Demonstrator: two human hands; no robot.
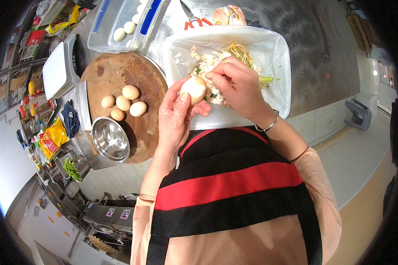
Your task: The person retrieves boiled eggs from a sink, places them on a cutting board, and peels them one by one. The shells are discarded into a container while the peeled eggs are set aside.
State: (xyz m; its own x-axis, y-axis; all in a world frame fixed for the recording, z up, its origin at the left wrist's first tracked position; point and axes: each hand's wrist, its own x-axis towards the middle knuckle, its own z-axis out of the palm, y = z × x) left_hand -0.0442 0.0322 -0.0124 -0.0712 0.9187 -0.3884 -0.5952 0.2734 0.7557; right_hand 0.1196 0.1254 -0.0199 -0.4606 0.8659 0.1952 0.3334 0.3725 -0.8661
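Note:
My left hand [177,114] holds a partly peeled egg [193,90], its brownish shell still on part of it and white showing on the rest. Close to the egg's right side is my right hand [238,86], thumb and index finger nearly together; whether a bit of shell is between them cannot be told. Both hands are over a white bin [282,96] lined with a clear plastic bag, which holds broken eggshells [210,63] and plant scraps [240,53]. Several unpeeled eggs [123,103] lie on a round wooden chopping board [139,139] at the left.
A steel bowl [110,139] rests tilted at the board's near edge, beside a cleaver [83,106]. Peeled eggs [129,27] lie in a clear plastic box [102,44] behind the board. Beyond the bin are red-handled scissors [199,22] and a crumpled package [229,16] on the steel table [318,66].

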